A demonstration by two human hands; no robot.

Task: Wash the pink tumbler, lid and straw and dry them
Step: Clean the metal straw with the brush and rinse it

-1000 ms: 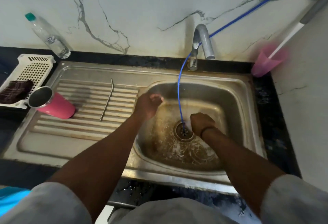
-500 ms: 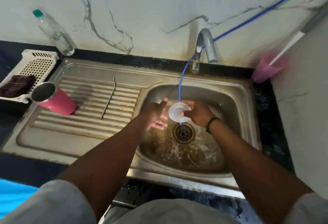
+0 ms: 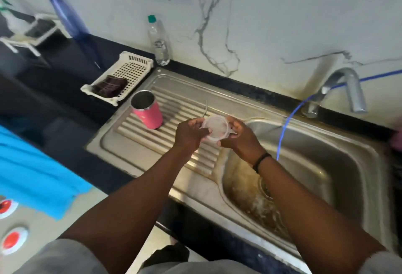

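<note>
Over the ribbed draining board (image 3: 152, 143), beside the sink (image 3: 339, 171): lid (image 3: 215, 129) held up between both hands. Left hand (image 3: 188, 135) grasping near edge, thumb across rim; right hand (image 3: 238, 138) pinching far edge. Clear plastic, round, tilted toward camera. Pink tumbler (image 3: 148, 113) lying tilted on board, open mouth up-left, just left of hands, untouched. Straw (image 3: 205, 108) lying on ribs behind lid, mostly hidden by hands. No water visible from tap (image 3: 343, 89); blue hose (image 3: 289, 121) trailing down into basin.

Step judged: lid out of basin, wash or rinse apparently done, now set-down or inspection. Soap residue: cannot tell.

Next move likely calls for: parking lid on board clear of tumbler and straw, flat enough not to slide into basin; wet plastic probably slippery, so both-hand hold until contact. Drying not yet begun; dark cloth in white basket (image 3: 121, 76) on counter (image 3: 71, 73) a possible candidate.
</note>
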